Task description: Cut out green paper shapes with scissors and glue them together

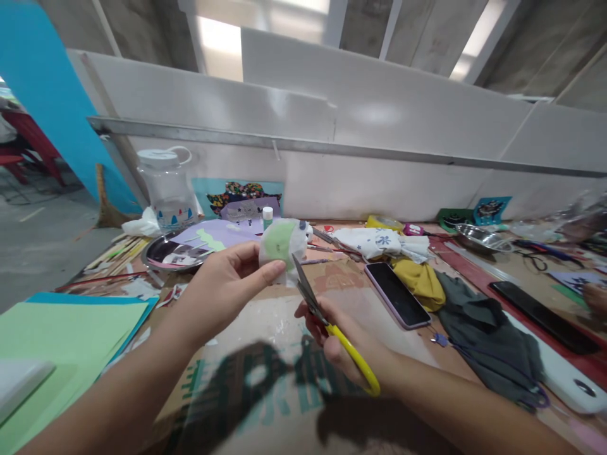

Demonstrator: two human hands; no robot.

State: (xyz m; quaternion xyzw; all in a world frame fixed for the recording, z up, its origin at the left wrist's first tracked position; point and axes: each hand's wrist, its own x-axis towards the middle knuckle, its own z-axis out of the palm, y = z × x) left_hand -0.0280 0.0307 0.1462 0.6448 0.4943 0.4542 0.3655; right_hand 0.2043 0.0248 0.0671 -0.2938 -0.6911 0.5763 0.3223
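My left hand (241, 268) pinches a small piece of white fabric with a rounded green paper shape (279, 241) on it, thumb in front. The piece is held up above the table, and a dark blue print shows at its upper right edge. In my right hand (339, 332) are scissors (351, 351) with yellow handles, the fingers around the handle loops. Their dark blades point up and left, with the tips beside the fabric's lower right edge. Whether the tips touch the fabric I cannot tell.
A cardboard sheet (237, 404) covers the table before me. Green paper (71, 328) lies left. Behind stand a plastic jug (165, 183), a metal bowl (154, 253) and a glue stick (268, 216). On the right are a phone (397, 296), dark cloth (488, 341) and another person's hand (595, 296).
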